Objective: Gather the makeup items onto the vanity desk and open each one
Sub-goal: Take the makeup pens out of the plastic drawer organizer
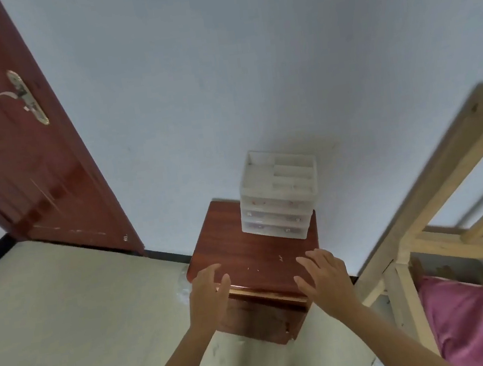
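step: reach for stored makeup | how: steady the unit with 1 hand, pull a drawer straight out | left hand [208, 291]: fingers spread, empty, over worktop [237, 254] near edge | clear drawer organizer [277, 196]: back right, beyond both hands, untouched; contents blurred | right hand [323, 279]: spread, empty

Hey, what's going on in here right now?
A person holds both open hands, left hand and right hand, over the front edge of a small wooden desk. A white drawer organizer stands at its back corner, drawers shut. Neither hand touches it; no makeup is out yet.
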{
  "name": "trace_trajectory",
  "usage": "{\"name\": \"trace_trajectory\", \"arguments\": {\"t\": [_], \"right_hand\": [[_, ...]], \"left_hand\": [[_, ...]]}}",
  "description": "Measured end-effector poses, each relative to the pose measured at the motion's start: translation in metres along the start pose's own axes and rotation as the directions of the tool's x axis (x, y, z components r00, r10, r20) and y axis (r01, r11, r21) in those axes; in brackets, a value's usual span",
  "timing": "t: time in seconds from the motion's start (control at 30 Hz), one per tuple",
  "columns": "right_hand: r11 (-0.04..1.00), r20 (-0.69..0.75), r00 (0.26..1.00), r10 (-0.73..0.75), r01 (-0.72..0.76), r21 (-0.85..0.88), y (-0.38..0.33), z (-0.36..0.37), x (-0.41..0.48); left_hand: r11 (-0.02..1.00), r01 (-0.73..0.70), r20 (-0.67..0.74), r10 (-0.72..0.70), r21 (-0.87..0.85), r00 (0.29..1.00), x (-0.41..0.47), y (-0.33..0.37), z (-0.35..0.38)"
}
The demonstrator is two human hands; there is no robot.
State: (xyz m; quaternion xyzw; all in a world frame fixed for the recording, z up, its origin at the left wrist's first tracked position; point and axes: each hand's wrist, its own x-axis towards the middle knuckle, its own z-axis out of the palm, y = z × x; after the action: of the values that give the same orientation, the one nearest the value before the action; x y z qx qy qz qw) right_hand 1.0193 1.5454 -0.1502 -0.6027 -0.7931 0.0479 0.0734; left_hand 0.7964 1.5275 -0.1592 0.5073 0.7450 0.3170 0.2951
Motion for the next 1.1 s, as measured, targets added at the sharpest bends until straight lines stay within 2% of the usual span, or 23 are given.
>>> {"name": "trace_trajectory", "arguments": {"t": [0.2,0.3,0.43,0.57,0.7,0.87,1.0,1.1], "right_hand": [[0.998,0.073,0.997,-0.008,0.003,0.066,0.007,0.021,0.04],[0.991,0.052,0.998,0.028,-0.034,0.131,0.012,0.033,0.067],[0.932,0.038,0.979,0.2,-0.202,0.299,0.029,0.042,0.11],[0.878,0.067,0.938,0.34,-0.342,0.334,0.046,0.043,0.157],[0.79,0.103,0.875,0.473,-0.472,0.392,0.058,0.049,0.19],[0.643,0.185,0.766,0.615,-0.624,0.445,0.067,0.059,0.207],[0.557,0.227,0.712,0.665,-0.675,0.484,0.077,0.061,0.218],[0.445,0.266,0.654,0.708,-0.706,0.551,0.081,0.064,0.22]], "left_hand": [[0.991,0.124,-0.001,-0.124,-0.04,0.992,0.026,-0.011,0.009],[0.986,0.157,0.017,-0.157,-0.05,0.987,0.056,-0.017,0.015],[0.983,0.17,0.054,-0.167,-0.064,0.984,0.113,-0.01,0.029],[0.988,0.138,0.094,-0.132,-0.065,0.987,0.175,0.006,0.044],[0.992,0.109,0.177,-0.096,-0.066,0.979,0.224,0.019,0.063],[0.979,0.165,0.287,-0.125,-0.119,0.95,0.256,0.033,0.086],[0.956,0.227,0.341,-0.155,-0.184,0.927,0.269,0.039,0.097],[0.95,0.23,0.35,-0.145,-0.213,0.925,0.274,0.04,0.101]]}}
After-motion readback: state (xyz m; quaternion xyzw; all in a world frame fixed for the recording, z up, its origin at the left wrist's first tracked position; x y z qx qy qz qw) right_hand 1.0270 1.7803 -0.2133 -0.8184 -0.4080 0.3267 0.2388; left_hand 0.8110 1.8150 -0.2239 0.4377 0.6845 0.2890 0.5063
